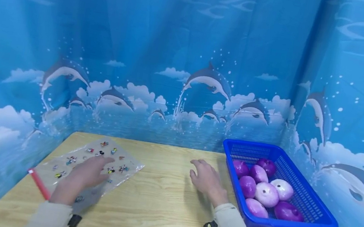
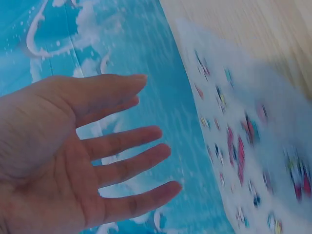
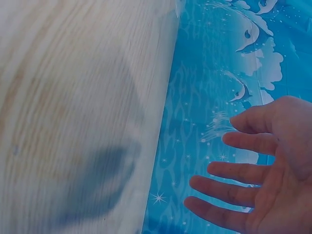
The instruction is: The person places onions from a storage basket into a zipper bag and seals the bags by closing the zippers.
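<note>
Head view: your left hand (image 1: 85, 173), grasping nothing, is over the clear printed bag (image 1: 92, 147), lower left; expect it light, limp, slippery, best pinched by its red strip (image 1: 38, 184). Your right hand (image 1: 208, 181), also unloaded, is beside the blue basket (image 1: 312, 190) of onions (image 1: 266, 195), lower right.

Left wrist view: bag blurred, cut off at right; contact seems unlikely.

Right wrist view: fingers (image 3: 226, 192) spread, basket unseen.

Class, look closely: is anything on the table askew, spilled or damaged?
The clear printed bag lies askew at the left of the table, slanting rather than squared with its back edge. Nothing looks spilled or damaged: the purple onions sit inside the blue basket.
</note>
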### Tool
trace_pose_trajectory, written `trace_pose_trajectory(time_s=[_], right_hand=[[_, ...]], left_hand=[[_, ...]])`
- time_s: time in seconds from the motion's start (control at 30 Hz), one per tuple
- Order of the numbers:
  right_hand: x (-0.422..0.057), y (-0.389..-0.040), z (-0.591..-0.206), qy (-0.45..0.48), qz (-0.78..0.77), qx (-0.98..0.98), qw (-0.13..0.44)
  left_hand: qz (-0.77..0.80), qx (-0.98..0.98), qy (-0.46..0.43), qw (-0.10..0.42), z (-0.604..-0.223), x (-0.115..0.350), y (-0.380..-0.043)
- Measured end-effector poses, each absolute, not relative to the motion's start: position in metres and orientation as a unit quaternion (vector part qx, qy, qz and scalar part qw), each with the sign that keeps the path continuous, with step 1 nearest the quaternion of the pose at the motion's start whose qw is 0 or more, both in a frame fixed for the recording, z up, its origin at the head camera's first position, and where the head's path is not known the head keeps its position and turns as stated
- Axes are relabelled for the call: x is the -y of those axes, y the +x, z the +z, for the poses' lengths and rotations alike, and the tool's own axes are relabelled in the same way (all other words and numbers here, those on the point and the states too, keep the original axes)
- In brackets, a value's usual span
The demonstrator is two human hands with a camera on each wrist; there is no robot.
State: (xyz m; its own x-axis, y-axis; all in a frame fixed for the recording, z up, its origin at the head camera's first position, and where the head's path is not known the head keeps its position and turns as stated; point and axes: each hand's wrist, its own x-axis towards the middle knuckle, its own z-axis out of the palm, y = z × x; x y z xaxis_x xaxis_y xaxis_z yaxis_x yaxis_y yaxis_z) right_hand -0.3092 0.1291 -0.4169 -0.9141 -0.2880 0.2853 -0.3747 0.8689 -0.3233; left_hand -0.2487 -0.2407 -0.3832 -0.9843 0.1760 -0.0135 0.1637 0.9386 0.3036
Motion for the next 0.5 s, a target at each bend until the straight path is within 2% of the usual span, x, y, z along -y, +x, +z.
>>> trace_pose_trajectory(time_s=[0.27,0.5], right_hand=[[-0.129,-0.310,-0.416,0.178,0.184,0.961,0.108],[-0.127,-0.309,-0.416,0.179,0.182,0.962,0.100]], left_hand=[[0.141,-0.987,0.072,0.031,-0.389,0.282,-0.238],[0.163,-0.984,0.053,0.043,-0.404,0.305,-0.244]])
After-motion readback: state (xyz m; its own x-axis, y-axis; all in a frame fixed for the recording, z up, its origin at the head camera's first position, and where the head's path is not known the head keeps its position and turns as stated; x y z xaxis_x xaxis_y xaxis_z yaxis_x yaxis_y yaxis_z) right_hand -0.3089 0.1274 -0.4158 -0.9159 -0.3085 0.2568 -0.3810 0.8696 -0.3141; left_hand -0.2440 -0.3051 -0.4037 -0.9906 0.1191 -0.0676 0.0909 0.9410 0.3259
